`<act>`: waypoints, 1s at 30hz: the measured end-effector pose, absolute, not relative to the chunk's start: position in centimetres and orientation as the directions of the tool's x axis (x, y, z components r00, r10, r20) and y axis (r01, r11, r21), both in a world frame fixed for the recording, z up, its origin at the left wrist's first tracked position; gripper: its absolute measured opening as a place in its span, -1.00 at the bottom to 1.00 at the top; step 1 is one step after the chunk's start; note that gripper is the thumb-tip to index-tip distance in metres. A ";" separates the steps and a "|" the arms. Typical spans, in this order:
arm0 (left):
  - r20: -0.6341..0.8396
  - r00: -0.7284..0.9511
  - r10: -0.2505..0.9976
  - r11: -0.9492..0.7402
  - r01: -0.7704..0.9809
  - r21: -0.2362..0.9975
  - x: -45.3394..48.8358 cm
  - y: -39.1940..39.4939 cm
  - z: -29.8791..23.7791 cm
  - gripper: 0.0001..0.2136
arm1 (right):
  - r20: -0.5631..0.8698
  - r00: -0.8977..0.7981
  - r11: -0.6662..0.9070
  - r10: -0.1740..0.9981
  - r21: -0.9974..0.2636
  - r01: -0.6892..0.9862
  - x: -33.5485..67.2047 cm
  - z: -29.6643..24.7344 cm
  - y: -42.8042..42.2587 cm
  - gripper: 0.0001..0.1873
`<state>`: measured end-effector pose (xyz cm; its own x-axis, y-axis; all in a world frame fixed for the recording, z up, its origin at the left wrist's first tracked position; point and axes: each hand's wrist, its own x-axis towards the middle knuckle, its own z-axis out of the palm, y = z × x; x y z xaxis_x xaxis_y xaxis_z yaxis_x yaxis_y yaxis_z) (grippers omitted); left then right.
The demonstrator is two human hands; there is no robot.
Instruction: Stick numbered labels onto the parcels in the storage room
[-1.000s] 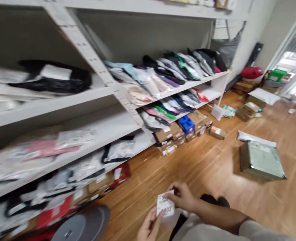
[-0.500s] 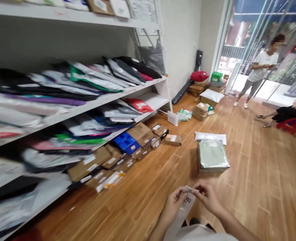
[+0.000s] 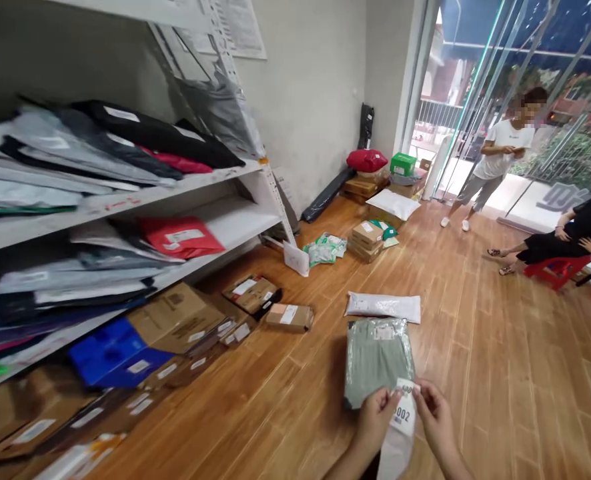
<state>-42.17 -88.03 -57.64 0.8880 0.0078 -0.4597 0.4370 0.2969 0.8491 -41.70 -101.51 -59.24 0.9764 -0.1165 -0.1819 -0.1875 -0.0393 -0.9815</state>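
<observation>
Low in the picture, my left hand [image 3: 375, 417] and my right hand [image 3: 433, 413] both pinch a white label strip [image 3: 400, 427] printed with "002"; its backing paper hangs down between my wrists. Just beyond the label a grey-green plastic-wrapped parcel [image 3: 377, 357] lies flat on the wooden floor [image 3: 500, 347]. A white mailer bag [image 3: 383, 307] lies past that parcel.
A white shelf rack [image 3: 185, 183] on the left holds stacked poly-bag parcels, with cardboard boxes [image 3: 175, 320] and a blue box [image 3: 110, 350] beneath. More boxes [image 3: 368, 237] and bags sit by the far wall. One person stands at the glass door [image 3: 495, 160]; another sits at right [image 3: 575, 233].
The view has swung right along the shelves toward the door. My hands kept hold of the label and now sit right over the grey-green parcel's near edge.
</observation>
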 end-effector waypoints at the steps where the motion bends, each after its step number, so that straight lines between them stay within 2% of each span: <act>1: -0.468 0.884 0.005 0.312 0.443 0.840 -39.8 -89.3 -57.4 -0.37 | -0.193 0.975 -0.039 -0.114 -0.979 -0.198 -39.5 -58.8 -102.7 -0.50; 6: -0.490 0.871 0.026 0.404 0.439 0.803 -30.1 -93.1 -54.8 -0.45 | -0.196 0.980 -0.103 0.024 -0.976 -0.193 -28.4 -55.3 -107.4 -0.54; 10: -0.480 0.871 0.107 0.453 0.387 0.803 -24.6 -94.8 -53.5 -0.46 | -0.153 0.974 -0.113 0.165 -0.984 -0.136 -19.8 -53.9 -109.4 -0.54; 14: -0.464 0.843 0.272 0.495 0.290 0.819 -19.7 -97.6 -53.3 -0.45 | -0.109 0.923 -0.076 0.369 -0.993 -0.087 -10.9 -54.2 -111.7 -0.59; 18: -0.444 0.752 0.487 0.492 0.184 0.851 -15.6 -102.1 -53.0 -0.44 | -0.071 0.793 -0.069 0.605 -0.997 -0.037 -2.9 -54.1 -114.2 -0.62; 21: -0.472 0.665 0.578 0.511 0.156 0.845 -13.1 -105.8 -52.6 -0.41 | -0.069 0.686 -0.094 0.724 -0.996 0.000 1.3 -53.6 -116.0 -0.62; 24: -0.498 0.602 0.624 0.524 0.149 0.838 -11.1 -108.8 -52.6 -0.45 | -0.106 0.597 -0.127 0.795 -0.992 -0.006 3.6 -53.5 -117.6 -0.63; 30: -0.514 0.503 0.694 0.519 0.144 0.842 -10.4 -111.8 -53.8 -0.52 | -0.142 0.499 -0.130 0.855 -0.990 -0.059 4.4 -55.1 -119.1 -0.66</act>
